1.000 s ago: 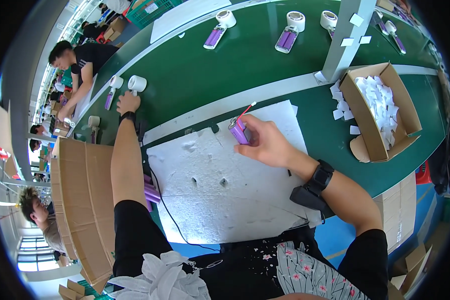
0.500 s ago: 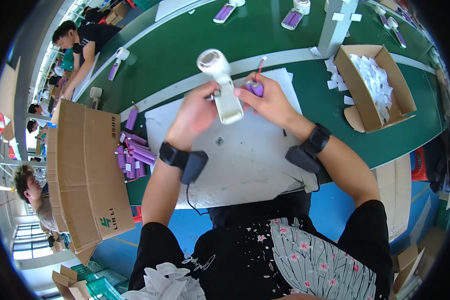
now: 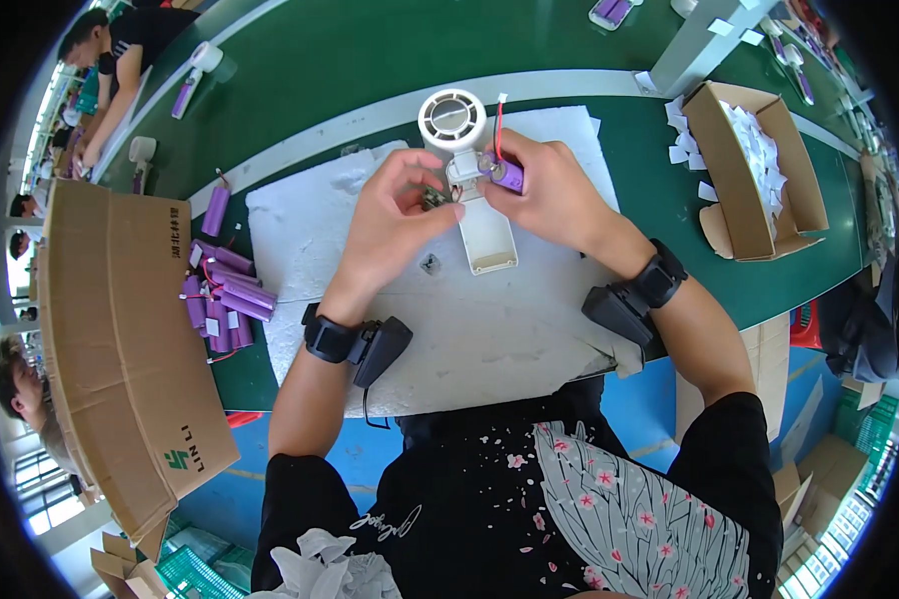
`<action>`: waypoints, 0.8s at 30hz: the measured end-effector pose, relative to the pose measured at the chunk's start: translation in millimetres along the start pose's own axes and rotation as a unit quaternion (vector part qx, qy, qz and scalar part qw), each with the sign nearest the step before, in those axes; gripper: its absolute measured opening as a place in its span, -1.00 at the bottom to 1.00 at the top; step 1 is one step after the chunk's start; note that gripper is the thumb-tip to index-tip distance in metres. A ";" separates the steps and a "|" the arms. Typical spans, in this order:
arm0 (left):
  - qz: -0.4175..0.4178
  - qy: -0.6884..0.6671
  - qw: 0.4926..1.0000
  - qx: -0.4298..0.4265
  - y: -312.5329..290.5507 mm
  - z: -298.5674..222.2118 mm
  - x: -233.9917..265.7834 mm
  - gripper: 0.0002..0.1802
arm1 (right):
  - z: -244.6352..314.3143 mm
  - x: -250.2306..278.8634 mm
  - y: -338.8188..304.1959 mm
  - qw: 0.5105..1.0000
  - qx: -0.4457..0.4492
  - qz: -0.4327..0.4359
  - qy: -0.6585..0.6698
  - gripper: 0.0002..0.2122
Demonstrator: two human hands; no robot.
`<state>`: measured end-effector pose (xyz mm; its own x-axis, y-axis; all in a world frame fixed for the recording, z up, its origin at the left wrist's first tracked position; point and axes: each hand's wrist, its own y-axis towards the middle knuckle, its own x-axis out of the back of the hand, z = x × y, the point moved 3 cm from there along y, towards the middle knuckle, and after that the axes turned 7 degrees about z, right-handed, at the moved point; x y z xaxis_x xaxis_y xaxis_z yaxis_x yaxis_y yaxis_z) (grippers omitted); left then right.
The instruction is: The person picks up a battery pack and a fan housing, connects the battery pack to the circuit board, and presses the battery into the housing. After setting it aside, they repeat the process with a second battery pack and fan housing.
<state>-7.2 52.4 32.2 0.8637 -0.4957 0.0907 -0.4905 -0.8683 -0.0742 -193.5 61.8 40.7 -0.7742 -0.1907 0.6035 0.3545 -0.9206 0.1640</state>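
A white handheld fan (image 3: 488, 240) has its round head (image 3: 452, 120) facing up and its handle's hollow inside showing. It is over the pale mat (image 3: 449, 339); whether it rests there I cannot tell. My left hand (image 3: 390, 215) is at the left of the handle, fingers curled and thumb at the handle's edge, around a small circuit board (image 3: 436, 198). The fingertips partly hide this board. My right hand (image 3: 554, 190) grips a purple battery (image 3: 506, 175) beside the fan's neck, its red wire and white plug (image 3: 501, 99) sticking up.
Several purple batteries (image 3: 232, 290) lie in a pile left of the mat, beside a large cardboard box (image 3: 120, 339). An open carton of white paper slips (image 3: 754, 160) stands at the right. A grey post (image 3: 704, 50) rises behind. Across the bench a person (image 3: 130, 60) leans over.
The fan has turned so its head's grille faces up and its open handle shows. My left hand has shifted from the fan's neck to the circuit board beside it. My right hand keeps the battery.
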 end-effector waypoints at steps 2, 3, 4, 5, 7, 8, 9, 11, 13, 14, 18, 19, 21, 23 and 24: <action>-0.031 -0.018 0.998 -0.050 -1.8 3.0 6.1 -0.53 | 2.4 1.7 0.0 1.000 0.015 0.008 -0.025 -0.80; -0.035 -0.026 0.998 -0.046 -2.5 4.8 7.1 -0.53 | 3.6 1.6 0.4 0.999 0.023 0.012 -0.036 -0.80; -0.033 -0.044 0.998 -0.039 -2.9 5.7 6.9 -0.56 | 3.7 0.9 0.7 0.999 0.020 0.021 -0.037 -0.80; -0.030 -0.063 0.997 -0.034 -2.5 5.7 5.6 -0.59 | 3.9 1.6 0.0 0.998 0.024 0.026 -0.042 -0.80; -0.032 -0.088 0.995 -0.028 -3.8 3.5 5.5 -0.62 | 5.2 2.4 -0.7 0.997 0.035 0.035 -0.052 -0.81; -0.023 -0.079 0.997 -0.014 -5.3 1.2 5.4 -0.66 | 6.1 2.4 -0.9 0.997 0.034 0.043 -0.054 -0.81; -0.014 -0.069 0.998 0.000 -6.9 -0.9 5.2 -0.69 | 7.2 2.6 -1.6 0.997 0.029 0.050 -0.057 -0.80; -0.007 -0.065 0.998 0.015 -8.4 0.8 5.1 -0.73 | 7.5 1.0 -2.8 0.996 0.017 0.062 -0.063 -0.79; 0.001 -0.062 0.998 -0.005 -7.9 2.3 3.3 -0.77 | 8.7 0.7 -3.4 0.994 0.043 0.046 -0.090 -0.78; 0.006 -0.060 0.998 -0.015 -7.4 2.9 2.5 -0.79 | 10.1 1.3 -3.8 0.991 0.071 0.023 -0.115 -0.77; 0.010 -0.069 0.997 -0.014 -9.3 -0.3 2.1 -0.79 | 23.4 0.5 -4.5 0.978 0.156 0.014 -0.134 -0.73; 0.008 -0.070 0.997 -0.014 -10.8 0.5 1.4 -0.79 | 26.7 -0.2 -5.2 0.974 0.185 0.019 -0.132 -0.72; 0.013 -0.072 0.997 -0.012 -10.9 2.2 -0.3 -0.80 | 25.8 -2.0 -6.7 0.972 0.188 0.021 -0.141 -0.72; 0.015 -0.073 0.997 -0.012 -9.6 2.1 -0.5 -0.81 | 23.8 -4.0 -7.8 0.969 0.190 0.023 -0.156 -0.71; 0.031 -0.064 0.997 -0.002 -7.9 1.1 -0.8 -0.79 | 24.2 -3.3 -6.7 0.969 0.191 0.024 -0.157 -0.71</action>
<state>-4.0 59.7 31.6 0.8393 -0.5421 -0.0407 -0.5436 -0.8363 -0.0714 -180.7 76.8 56.4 -0.5761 -0.0615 0.8151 0.6003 -0.7087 0.3708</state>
